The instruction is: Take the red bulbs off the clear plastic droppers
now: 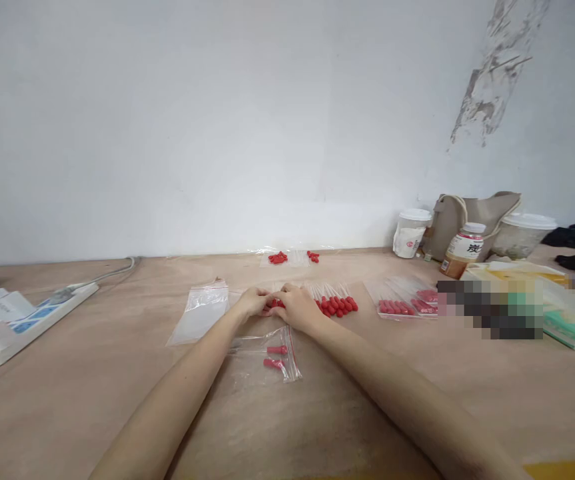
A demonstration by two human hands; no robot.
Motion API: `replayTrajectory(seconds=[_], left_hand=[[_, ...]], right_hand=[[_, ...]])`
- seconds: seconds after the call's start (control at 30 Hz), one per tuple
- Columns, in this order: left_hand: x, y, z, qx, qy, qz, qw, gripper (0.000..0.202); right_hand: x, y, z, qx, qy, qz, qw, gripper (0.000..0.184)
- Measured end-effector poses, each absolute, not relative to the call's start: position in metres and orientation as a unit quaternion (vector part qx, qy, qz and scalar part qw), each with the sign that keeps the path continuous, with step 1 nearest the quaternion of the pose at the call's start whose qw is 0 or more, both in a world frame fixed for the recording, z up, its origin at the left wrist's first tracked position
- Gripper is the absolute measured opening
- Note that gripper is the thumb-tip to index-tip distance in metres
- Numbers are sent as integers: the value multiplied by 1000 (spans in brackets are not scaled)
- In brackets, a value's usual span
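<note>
Both my hands meet at the middle of the table. My left hand (253, 301) and my right hand (296, 308) have their fingers curled together round a small red-bulbed dropper (276, 304) between them. Just right of my right hand lies a loose row of droppers (338, 304) with red bulbs and clear stems. Below my hands a clear zip bag (270, 357) holds two red-bulbed droppers. A stack of clear zip bags (202, 312) lies to the left of my left hand.
Filled bags of droppers (404, 301) lie to the right. More red bulbs (278, 257) sit by the wall. A power strip (32, 320) is at the left; a white cup (411, 232), a bottle (463, 250), a cloth bag (482, 213) and books (567, 313) stand at the right.
</note>
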State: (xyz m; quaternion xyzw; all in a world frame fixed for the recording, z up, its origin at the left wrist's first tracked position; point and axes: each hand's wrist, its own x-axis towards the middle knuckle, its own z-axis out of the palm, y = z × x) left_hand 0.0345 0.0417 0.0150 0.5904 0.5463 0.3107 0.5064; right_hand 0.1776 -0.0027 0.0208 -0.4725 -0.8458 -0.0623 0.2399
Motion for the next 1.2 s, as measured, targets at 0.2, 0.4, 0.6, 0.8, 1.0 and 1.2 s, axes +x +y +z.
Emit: replayTrajectory(seconds=[0.2, 0.4, 0.6, 0.8, 1.0, 1.2], left_hand=[[36, 44, 6, 611, 532, 314, 495, 34], [36, 47, -3, 626, 535, 323, 466, 35], [31, 48, -4, 669, 545, 314, 397, 28], [24, 31, 10, 712, 547, 316, 307, 28], [-9, -44, 15, 877, 382, 262, 129, 30], [-22, -78, 2, 906, 360, 185, 121, 51]], right_hand=[[218, -29, 22, -495, -810, -63, 308, 21], [246, -56, -5, -457, -808, 11, 371, 14], [243, -58, -13, -439, -797, 119, 397, 10], [241, -56, -17, -431, -793, 151, 402, 9], [230, -65, -10, -369, -826, 194, 379, 15], [214, -70, -2, -266, -885, 180, 337, 29]])
